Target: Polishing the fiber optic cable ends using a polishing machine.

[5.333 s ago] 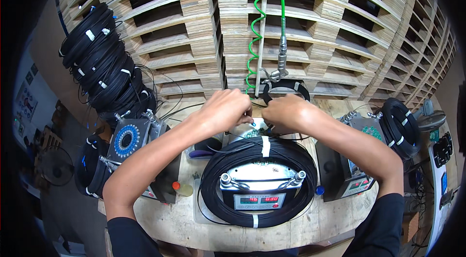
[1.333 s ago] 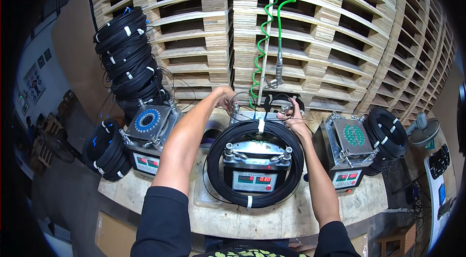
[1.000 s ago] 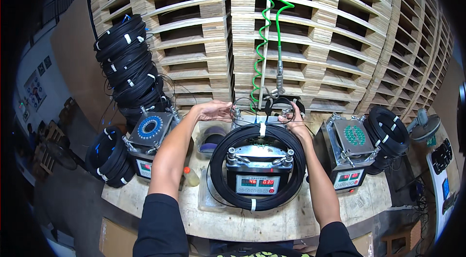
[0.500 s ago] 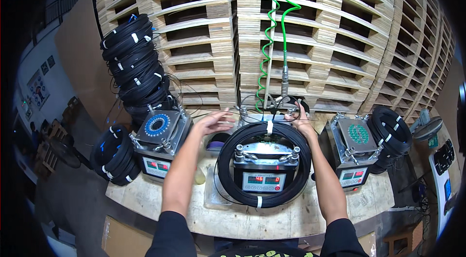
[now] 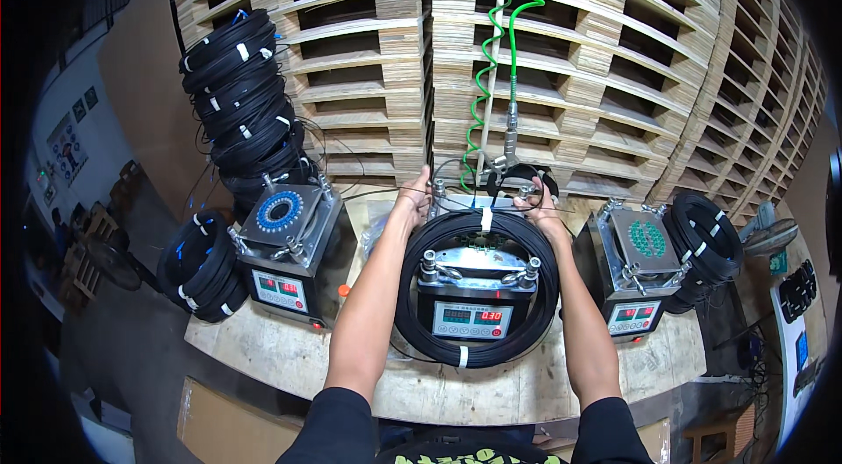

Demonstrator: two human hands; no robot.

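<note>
A black cable coil (image 5: 408, 324) with white ties leans around the front of the middle test machine (image 5: 465, 330), framing its digital display. My left hand (image 5: 412, 199) is beside the machine's left rear metal post (image 5: 438, 188), fingers stretched upward and holding nothing visible. At the other rear corner my right hand (image 5: 545, 211) curls in close to the right rear post (image 5: 526, 190). Thumb and fingers come together there among thin black cable ends, and what they grip cannot be made out. Behind the coil's top lies the machine's metal plate (image 5: 478, 260).
Two similar machines flank the middle one: left with a blue connector ring (image 5: 281, 211), right with green connectors (image 5: 647, 239). Cable coils are stacked at left (image 5: 241, 96) and right (image 5: 704, 236). Wooden pallets (image 5: 351, 43) rise behind. Green coiled air hoses (image 5: 516, 25) hang over the middle.
My left hand has moved right to the left rear post, its spread fingers drawing together. My right hand stays near its post. The middle display's red digits have changed.
</note>
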